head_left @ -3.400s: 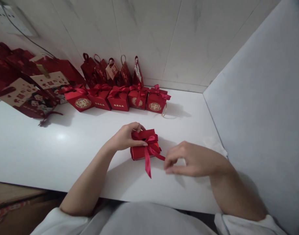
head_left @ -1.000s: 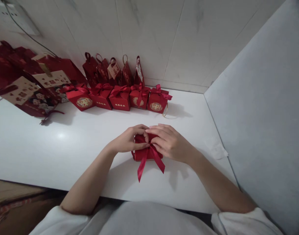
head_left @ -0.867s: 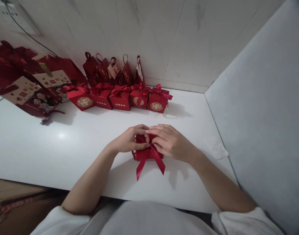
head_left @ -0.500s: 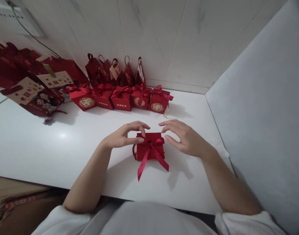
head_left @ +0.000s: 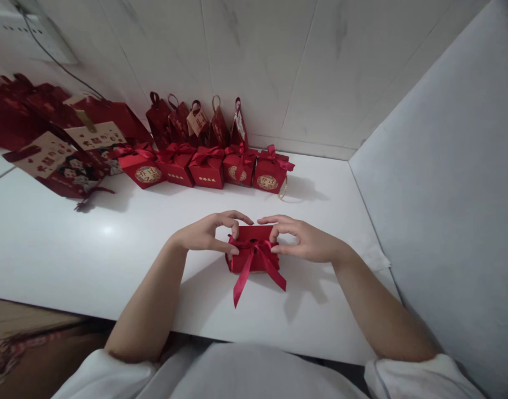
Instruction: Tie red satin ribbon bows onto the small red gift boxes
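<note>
A small red gift box (head_left: pixel 257 231) rests on the white table in front of me, with a red ribbon (head_left: pixel 265 266) tied in a bow across it. Two ribbon tails hang down toward me. At the bow's left loop, my left hand (head_left: pixel 210 231) is closed, thumb and a bent finger pinching the ribbon. My right hand (head_left: pixel 306 238) pinches the loop on the other side the same way. Both index fingers arch over the box's far edge, tips close together. A dark red cord handle shows at the box's left side, partly hidden.
Several red boxes with bows (head_left: pixel 206 169) stand in a row at the back. Behind them several small bags with loop handles (head_left: pixel 218 127) lean by the tiled wall. Larger red gift bags (head_left: pixel 58 166) stand at the left. A white panel (head_left: pixel 449 166) borders the right side.
My hands have moved inward to the bow, the right one leftward. Their fingers have closed on its two loops, which now spread out to the sides. The box stays in place.
</note>
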Available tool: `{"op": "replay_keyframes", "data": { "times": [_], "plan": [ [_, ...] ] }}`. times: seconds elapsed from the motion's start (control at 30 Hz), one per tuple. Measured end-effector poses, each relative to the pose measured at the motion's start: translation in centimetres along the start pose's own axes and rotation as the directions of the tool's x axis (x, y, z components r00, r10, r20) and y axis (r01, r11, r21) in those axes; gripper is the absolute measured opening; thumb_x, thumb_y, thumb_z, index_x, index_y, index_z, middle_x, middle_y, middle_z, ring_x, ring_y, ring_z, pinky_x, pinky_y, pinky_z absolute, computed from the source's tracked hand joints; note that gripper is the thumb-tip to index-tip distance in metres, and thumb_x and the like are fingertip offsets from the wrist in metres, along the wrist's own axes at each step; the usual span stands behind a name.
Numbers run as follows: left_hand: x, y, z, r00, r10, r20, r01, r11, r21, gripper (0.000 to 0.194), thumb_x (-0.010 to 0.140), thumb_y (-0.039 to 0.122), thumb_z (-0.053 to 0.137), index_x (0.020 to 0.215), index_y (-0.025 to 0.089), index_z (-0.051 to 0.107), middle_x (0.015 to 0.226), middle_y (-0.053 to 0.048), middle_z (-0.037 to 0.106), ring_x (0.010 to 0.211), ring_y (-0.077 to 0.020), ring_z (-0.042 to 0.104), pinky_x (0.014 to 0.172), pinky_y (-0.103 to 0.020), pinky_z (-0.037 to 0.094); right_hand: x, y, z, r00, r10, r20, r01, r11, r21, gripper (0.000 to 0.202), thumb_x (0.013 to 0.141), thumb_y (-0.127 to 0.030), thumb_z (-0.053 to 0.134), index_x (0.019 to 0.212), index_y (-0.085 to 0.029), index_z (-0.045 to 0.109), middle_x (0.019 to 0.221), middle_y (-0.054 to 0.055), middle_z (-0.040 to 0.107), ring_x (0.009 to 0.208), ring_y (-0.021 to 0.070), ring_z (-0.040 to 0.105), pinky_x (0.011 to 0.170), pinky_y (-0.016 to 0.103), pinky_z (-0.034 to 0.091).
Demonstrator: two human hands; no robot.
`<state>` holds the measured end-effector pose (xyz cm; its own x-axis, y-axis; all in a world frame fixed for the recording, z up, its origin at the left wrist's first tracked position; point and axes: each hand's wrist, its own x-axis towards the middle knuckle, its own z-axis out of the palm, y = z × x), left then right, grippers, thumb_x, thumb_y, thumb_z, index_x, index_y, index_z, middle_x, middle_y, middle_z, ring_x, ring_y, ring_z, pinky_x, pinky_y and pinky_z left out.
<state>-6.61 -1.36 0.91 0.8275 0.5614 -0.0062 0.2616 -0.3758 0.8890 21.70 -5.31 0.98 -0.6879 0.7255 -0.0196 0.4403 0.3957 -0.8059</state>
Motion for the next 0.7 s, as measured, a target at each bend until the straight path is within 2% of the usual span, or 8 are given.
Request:
{"op": "replay_keyframes", "data": {
  "times": [0.13,0.23,0.33,0.5,0.7],
  "plan": [
    [0.1,-0.4,0.1,1.000,-0.016,0.000,0.016,0.998,-0.063,0.026,0.085,0.034,0.067,0.066,0.015,0.063,0.129,-0.012,0.061,0.115,-0.0257,0.059,0.099,-0.041,0.044,0.0,0.0,-0.2,0.999,-0.008,0.034,0.006,0.998,0.058,0.018,0.094,-0.038,0.058,0.085,-0.025,0.065,0.144,0.002,0.051,0.131,0.0238,0.051,0.103,0.042,0.048],
    [0.3,-0.6,0.6,0.994,-0.089,-0.068,0.086,0.995,-0.049,0.036,0.090,0.040,0.060,0.064,0.015,0.066,0.126,-0.011,0.064,0.107,-0.0237,0.063,0.092,-0.038,0.048,0.1,-0.1,-0.1,1.000,0.013,0.011,-0.014,0.998,0.061,0.027,0.095,-0.045,0.055,0.081,-0.024,0.065,0.140,0.002,0.054,0.128,0.0236,0.053,0.106,0.043,0.045],
    [0.5,-0.5,1.1,0.977,-0.143,-0.156,0.148,0.989,0.023,0.038,0.088,0.044,0.062,0.062,0.017,0.067,0.123,-0.010,0.067,0.114,-0.0265,0.060,0.092,-0.038,0.047,0.2,-0.1,0.0,1.000,0.022,-0.010,-0.021,0.999,0.048,0.030,0.096,-0.046,0.052,0.082,-0.025,0.067,0.138,0.003,0.055,0.124,0.0232,0.056,0.106,0.043,0.046],
    [0.8,0.0,1.8,0.968,-0.116,-0.223,0.143,0.983,0.111,0.046,0.081,0.046,0.069,0.050,0.017,0.053,0.115,-0.008,0.072,0.123,-0.0275,0.055,0.099,-0.042,0.044,0.1,0.0,0.2,1.000,0.011,-0.001,-0.011,1.000,0.003,0.027,0.095,-0.044,0.054,0.082,-0.025,0.068,0.137,0.002,0.055,0.123,0.0226,0.057,0.105,0.041,0.047],
    [0.8,0.1,1.9,0.976,-0.076,-0.206,0.112,0.979,0.173,0.049,0.080,0.046,0.070,0.048,0.016,0.047,0.121,-0.008,0.068,0.112,-0.0254,0.060,0.091,-0.040,0.047,0.2,0.0,0.1,1.000,-0.018,-0.005,0.018,1.000,-0.013,0.025,0.095,-0.039,0.054,0.079,-0.024,0.067,0.136,0.003,0.056,0.118,0.0230,0.060,0.099,0.041,0.050]
  ]
}}
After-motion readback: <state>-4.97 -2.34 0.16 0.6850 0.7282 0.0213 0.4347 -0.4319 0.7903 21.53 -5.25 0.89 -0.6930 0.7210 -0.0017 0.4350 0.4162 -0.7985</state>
